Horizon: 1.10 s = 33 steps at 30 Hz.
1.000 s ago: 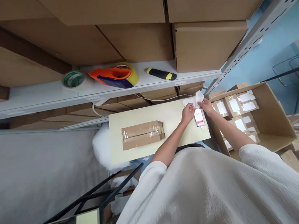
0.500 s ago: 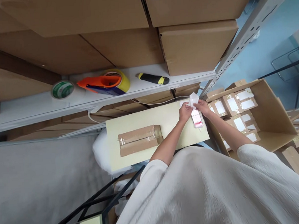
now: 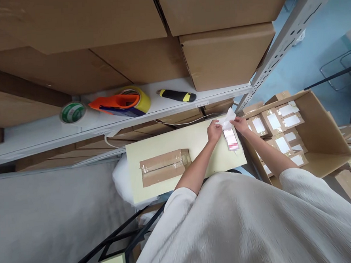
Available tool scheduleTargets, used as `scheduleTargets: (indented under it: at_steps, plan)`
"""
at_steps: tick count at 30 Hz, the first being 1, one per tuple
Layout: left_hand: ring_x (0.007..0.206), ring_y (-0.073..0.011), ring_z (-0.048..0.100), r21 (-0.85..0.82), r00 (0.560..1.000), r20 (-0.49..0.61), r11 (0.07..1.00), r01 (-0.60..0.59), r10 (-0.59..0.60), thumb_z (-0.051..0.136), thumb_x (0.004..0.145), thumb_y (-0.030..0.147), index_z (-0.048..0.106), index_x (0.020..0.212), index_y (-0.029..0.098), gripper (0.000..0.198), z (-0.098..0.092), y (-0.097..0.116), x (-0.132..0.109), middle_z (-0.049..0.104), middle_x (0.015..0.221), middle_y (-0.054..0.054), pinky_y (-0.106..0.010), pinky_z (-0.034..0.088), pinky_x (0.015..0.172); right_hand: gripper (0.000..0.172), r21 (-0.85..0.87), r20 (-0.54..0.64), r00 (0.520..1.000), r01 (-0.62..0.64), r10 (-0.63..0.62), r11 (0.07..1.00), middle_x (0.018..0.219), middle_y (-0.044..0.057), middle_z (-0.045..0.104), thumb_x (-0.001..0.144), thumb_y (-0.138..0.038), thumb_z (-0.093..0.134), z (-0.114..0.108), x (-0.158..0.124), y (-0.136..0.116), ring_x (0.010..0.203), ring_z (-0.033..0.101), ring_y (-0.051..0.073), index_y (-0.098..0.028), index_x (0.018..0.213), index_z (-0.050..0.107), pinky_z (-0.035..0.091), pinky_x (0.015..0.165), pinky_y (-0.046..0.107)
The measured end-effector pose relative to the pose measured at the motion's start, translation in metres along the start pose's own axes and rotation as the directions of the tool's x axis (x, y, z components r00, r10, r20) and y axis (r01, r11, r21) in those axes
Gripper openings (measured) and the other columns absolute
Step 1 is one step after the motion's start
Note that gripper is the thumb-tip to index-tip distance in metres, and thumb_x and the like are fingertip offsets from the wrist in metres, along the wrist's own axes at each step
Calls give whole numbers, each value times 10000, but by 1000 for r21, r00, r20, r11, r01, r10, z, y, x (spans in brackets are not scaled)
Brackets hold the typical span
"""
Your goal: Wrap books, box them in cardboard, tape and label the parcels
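My left hand and my right hand pinch the two sides of a small white paper label above the far right corner of a pale yellow board. Both hands are closed on it. Just below the label a phone lies on the board with its screen lit. A taped brown cardboard parcel rests on the left part of the board, apart from my hands.
A white shelf behind the board carries a green tape roll, an orange tape dispenser and a yellow-black utility knife, with big cartons stacked above. An open carton of labelled small boxes stands to the right.
The view has shifted slightly; my hands stay at the board's far right corner, still working the white label, which now looks more bent between my fingers.
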State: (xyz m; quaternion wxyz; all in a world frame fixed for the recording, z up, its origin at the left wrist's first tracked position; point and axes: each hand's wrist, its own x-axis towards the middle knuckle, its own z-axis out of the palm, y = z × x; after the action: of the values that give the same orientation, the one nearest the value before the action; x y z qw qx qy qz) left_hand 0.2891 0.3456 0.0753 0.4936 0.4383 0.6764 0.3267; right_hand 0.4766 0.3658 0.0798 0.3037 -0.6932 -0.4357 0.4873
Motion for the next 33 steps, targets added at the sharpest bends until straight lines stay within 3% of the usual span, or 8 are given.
scheduleTargets:
  at_steps: [4,10,14,19,21,25,29,33]
  plan:
    - [898,-200,747,40,999,-40,999,22,-21,709,880,98,722,1161,271,331,-6,-3,3,808,919,6,-328,551,922,200,-148,-84,996,-36,24,988,772,7,742,831,-426,723,-5,4,8,863,712,241,-245,761,677,589,805,333]
    - [911,-196,743,36,990,-123,997,73,-68,695,872,98,714,1143,266,319,-16,-10,10,793,929,-3,-323,547,915,123,-84,-180,978,-121,104,989,716,26,714,861,-330,667,-10,15,11,765,700,224,-219,819,699,598,765,327]
    - [906,-190,742,21,980,-161,992,124,-119,674,853,88,697,1161,257,351,-23,-16,13,784,904,4,-309,547,904,111,-91,-213,970,-135,113,987,770,55,740,857,-288,652,-20,26,12,771,704,226,-197,842,714,594,781,343]
    - [895,-184,740,0,960,-221,984,176,-172,684,832,94,685,1144,256,352,-35,-24,14,774,903,10,-308,557,908,99,-228,-293,952,-155,84,961,851,79,762,863,-257,641,-30,33,12,849,706,251,-193,833,710,572,850,362]
    - [892,-184,738,-9,951,-249,982,189,-185,686,827,89,682,1153,246,361,-41,-26,15,773,924,-1,-312,561,911,101,-249,-339,938,-165,74,954,940,87,771,858,-235,678,-33,34,12,899,702,247,-183,939,708,563,884,353]
    - [887,-194,738,-14,934,-294,978,207,-202,694,818,85,681,1170,236,384,-51,-30,16,771,948,-17,-321,565,903,284,-283,-410,910,-187,58,941,1025,78,746,871,-168,680,-38,33,12,942,672,234,-175,1152,640,547,912,343]
    - [904,-187,741,-16,918,-334,975,221,-214,670,827,86,666,1166,239,372,-61,-33,17,765,955,-11,-311,560,912,169,-380,-396,918,-184,21,906,1009,74,713,922,-132,565,-41,32,15,961,634,244,-192,1058,646,528,928,360]
    - [931,-170,739,-33,891,-386,968,247,-241,627,830,93,646,1217,233,412,-73,-37,17,741,964,-10,-292,557,921,215,-414,-392,919,-150,-27,898,1072,108,709,968,-155,494,-41,29,17,1015,620,259,-175,1095,667,515,940,371]
